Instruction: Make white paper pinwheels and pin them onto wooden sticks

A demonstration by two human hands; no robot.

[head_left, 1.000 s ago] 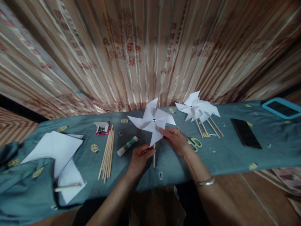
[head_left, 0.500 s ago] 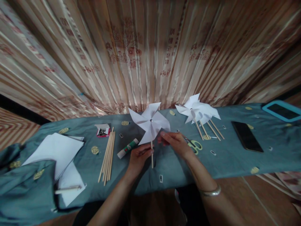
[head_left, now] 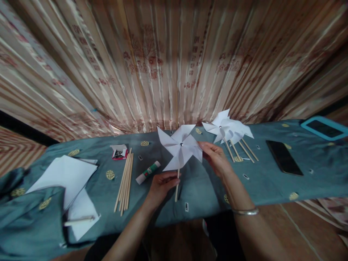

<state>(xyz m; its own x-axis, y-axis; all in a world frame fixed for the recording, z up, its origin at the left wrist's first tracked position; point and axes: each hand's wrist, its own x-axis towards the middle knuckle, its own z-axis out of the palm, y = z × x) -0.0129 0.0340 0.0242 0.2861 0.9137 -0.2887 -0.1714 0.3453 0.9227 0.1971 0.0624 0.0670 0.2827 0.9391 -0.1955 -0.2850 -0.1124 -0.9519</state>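
A white paper pinwheel (head_left: 181,157) with a shiny pin at its centre stands upright on a wooden stick. My left hand (head_left: 162,186) is closed round the stick, pinching it below the blades between thumb and fingers. At the right blade, the fingers of my right hand (head_left: 214,156) are closed on the paper's outer edge. Left of the pinwheel lies a glue stick (head_left: 148,172), close to my left hand. Beyond my right hand rest several finished pinwheels (head_left: 220,127), overlapping, their sticks pointing toward me.
Wooden sticks (head_left: 125,183) lie side by side at left, near a small open box (head_left: 119,153) of metal pins. Farther left is a stack of white paper sheets (head_left: 67,170). A black phone (head_left: 284,157) and a blue-framed tablet (head_left: 326,127) lie right on the green cloth (head_left: 203,195).
The pinwheel has moved slightly right and toward me, and its blades have turned. My right hand has come to its right blade. The scissors seen earlier are now hidden behind my right hand.
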